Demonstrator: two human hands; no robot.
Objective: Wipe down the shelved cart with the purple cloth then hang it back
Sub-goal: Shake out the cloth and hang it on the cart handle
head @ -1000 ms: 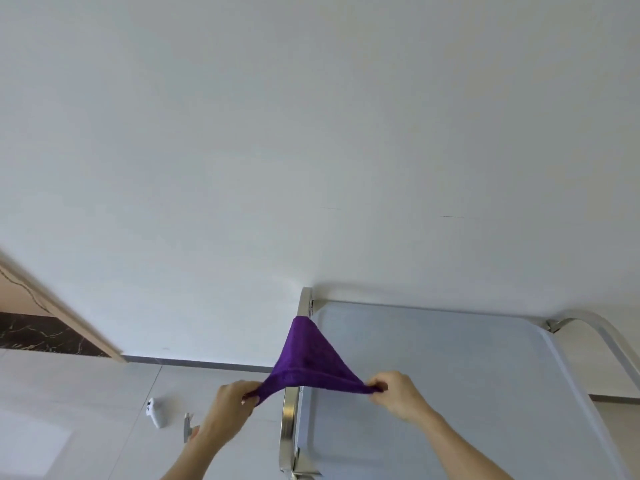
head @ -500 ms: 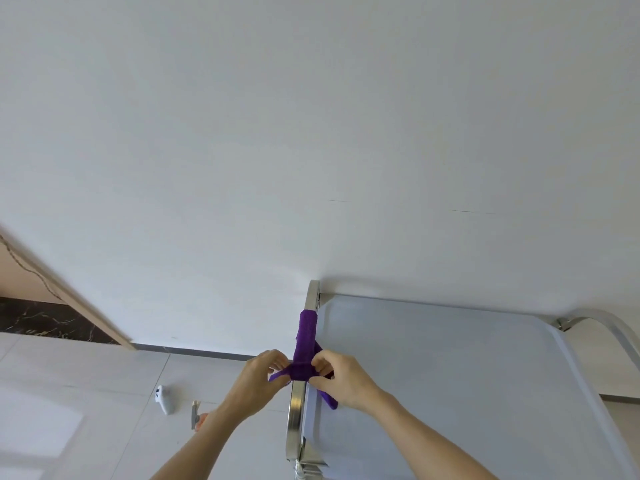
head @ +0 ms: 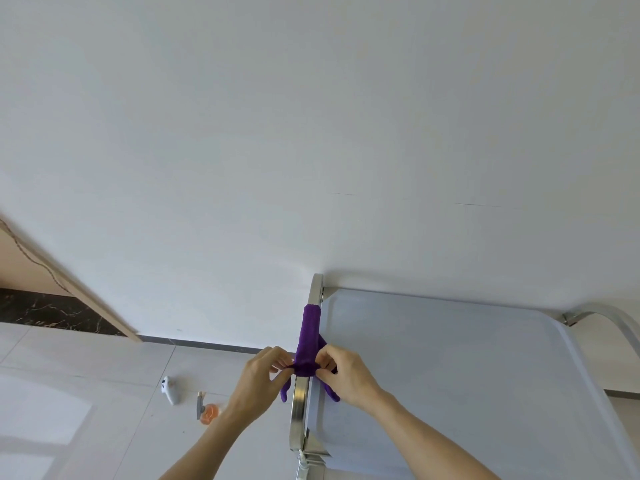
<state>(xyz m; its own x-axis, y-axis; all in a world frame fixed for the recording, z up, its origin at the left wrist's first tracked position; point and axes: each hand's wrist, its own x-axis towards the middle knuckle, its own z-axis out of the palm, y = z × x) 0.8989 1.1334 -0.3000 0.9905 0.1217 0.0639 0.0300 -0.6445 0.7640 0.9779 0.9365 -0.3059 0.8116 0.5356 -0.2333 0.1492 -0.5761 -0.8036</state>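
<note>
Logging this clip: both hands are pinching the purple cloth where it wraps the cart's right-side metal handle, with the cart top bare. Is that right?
Not quite. The head view shows the left hand and right hand pinching the purple cloth around the left-side metal handle, not the right one. The cart top is indeed bare.

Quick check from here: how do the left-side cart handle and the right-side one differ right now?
The left handle runs straight along the cart top's edge and shows nearly whole; the right handle shows only as a curved piece at the frame's edge. The left handle has the purple cloth wrapped around it, pinched by the left hand and right hand; the right handle is bare and untouched. Both are shiny metal.
</note>
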